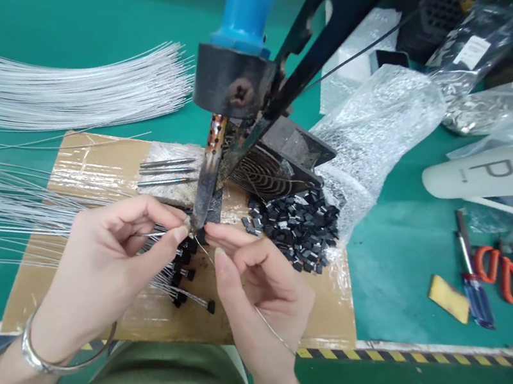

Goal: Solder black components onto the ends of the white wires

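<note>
A soldering iron with a blue handle [250, 3] is fixed in a black stand, its tip [204, 200] pointing down between my hands. My left hand [116, 261] is closed, thumb and index finger pinching a thin grey wire right at the tip. Through the closed fingers of my right hand [260, 290] runs a fine strand of solder wire [271, 329], whose end reaches the tip. A small black connector [201, 235] sits against my right index fingertip; the exact contact there is partly hidden. Below lie several wires with black connectors [183, 271] on their ends.
Loose black connectors [300, 225] are heaped on the cardboard [335, 308], beside a round fan grille [262, 170]. A wire bundle [73, 88] lies at left. Bubble wrap [374, 126], orange-handled scissors [512, 281], a screwdriver [478, 298] and a yellow sponge [448, 299] lie at right.
</note>
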Action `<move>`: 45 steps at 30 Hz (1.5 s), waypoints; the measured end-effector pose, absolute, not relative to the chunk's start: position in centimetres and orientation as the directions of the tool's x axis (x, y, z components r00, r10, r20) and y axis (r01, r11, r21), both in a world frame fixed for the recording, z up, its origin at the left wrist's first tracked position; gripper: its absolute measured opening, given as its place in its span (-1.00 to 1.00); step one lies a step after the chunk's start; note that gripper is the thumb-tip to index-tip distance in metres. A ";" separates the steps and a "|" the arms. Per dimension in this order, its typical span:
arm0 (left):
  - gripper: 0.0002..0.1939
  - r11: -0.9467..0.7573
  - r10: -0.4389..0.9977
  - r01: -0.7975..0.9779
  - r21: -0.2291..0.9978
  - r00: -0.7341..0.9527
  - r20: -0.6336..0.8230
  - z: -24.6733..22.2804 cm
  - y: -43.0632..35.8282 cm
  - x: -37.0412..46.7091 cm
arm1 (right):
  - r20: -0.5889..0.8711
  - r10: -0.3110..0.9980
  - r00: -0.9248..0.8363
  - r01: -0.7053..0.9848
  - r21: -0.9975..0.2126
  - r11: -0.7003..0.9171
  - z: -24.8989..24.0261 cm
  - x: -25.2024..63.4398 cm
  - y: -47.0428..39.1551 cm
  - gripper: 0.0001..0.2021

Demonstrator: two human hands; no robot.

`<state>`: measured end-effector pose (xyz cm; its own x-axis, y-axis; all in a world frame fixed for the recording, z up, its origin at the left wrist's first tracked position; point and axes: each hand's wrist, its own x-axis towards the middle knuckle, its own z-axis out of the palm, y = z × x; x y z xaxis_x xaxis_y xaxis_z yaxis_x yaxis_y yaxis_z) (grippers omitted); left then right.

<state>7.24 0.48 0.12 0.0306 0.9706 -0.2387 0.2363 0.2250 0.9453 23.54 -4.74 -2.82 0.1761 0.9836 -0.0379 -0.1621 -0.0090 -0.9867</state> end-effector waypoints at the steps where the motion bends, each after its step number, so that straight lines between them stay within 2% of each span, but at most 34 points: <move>1: -0.92 0.221 0.971 0.234 0.947 0.032 -0.235 0.1 0.5 7.2 | -0.040 0.984 0.171 -0.159 -0.987 -0.012 -2.8 23.6 -4.8 -0.76; 33: -0.93 0.237 0.969 0.269 0.933 -0.003 -0.245 0.0 0.5 7.5 | -0.047 0.980 0.195 -0.143 -0.990 -0.019 -2.8 23.3 -4.7 -0.76; 45: -0.92 0.232 0.971 0.262 0.937 0.000 -0.241 0.3 0.3 7.6 | 0.022 0.976 0.218 0.005 -1.000 0.022 -2.5 23.1 -4.9 -0.77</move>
